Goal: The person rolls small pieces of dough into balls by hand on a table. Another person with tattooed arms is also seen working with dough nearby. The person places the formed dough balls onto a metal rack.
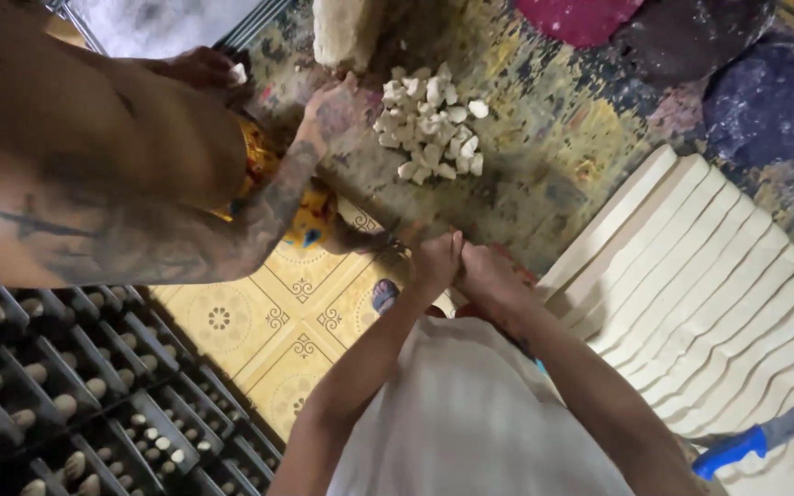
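Flour-dusted tabletop (544,138): cut dough strips (700,285) laid in rows, small dough pieces (434,124) piled. Left hand (436,259) and right hand (489,274) pressed together, contents hidden; most strips uncut.

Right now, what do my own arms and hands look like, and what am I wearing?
Both forearms are bare, with no sleeves reaching them, and no gloves, rings or watch show on the left hand or right hand. A white garment covers the torso below. The tattooed arm alongside belongs to another person.

One pile of dough pieces (432,124), one blue-handled knife (755,439), two wearer's hands (461,262), one stack of dough strips (709,294).
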